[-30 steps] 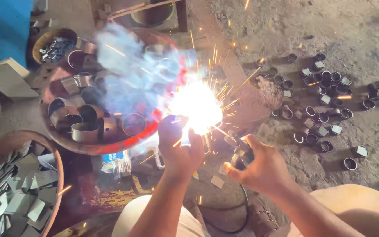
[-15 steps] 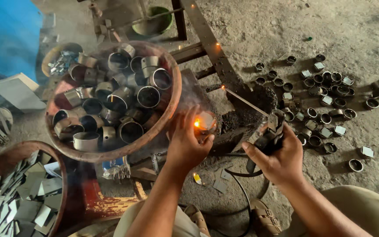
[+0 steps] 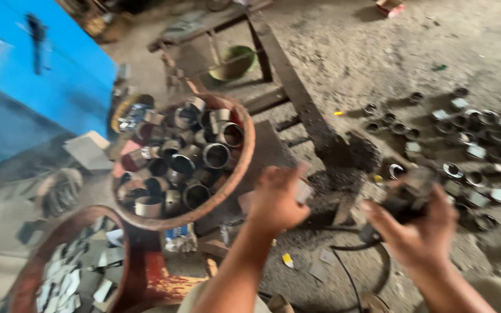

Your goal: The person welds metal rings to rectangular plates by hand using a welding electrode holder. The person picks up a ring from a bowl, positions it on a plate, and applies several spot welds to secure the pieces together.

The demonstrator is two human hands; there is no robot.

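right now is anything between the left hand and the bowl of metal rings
Nothing visible. The left hand, closed on a small pale piece, hovers just right of the rusty bowl of metal rings, with only open air between. The right hand grips a dark tool.

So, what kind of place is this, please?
Probably a small metal or welding workshop: a rusty basin full of short metal rings, more rings on the dirt floor, and the right hand holding a cabled dark tool.

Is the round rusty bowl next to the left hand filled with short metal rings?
Yes, the round rusty bowl beside the left hand holds many short metal rings piled together.
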